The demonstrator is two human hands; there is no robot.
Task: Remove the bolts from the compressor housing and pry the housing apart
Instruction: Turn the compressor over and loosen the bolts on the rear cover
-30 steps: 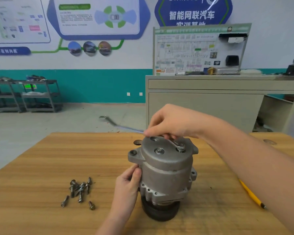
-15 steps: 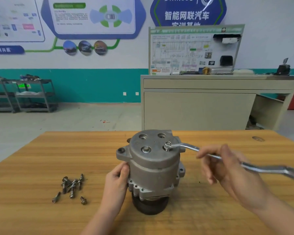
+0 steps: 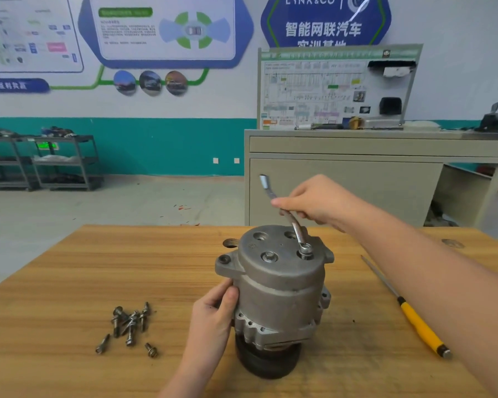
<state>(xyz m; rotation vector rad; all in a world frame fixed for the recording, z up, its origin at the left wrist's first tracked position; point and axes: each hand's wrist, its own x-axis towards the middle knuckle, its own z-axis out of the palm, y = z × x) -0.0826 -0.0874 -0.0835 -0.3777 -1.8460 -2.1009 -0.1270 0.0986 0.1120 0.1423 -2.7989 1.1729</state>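
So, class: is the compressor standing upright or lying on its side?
Upright. The compressor stands on its black pulley, flat bolted end facing up, left hand steadying its side.

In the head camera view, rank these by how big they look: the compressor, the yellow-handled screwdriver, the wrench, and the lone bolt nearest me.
1. compressor
2. yellow-handled screwdriver, long but thin
3. wrench, partly hidden by the right hand, so its rank against the screwdriver is unsure
4. lone bolt
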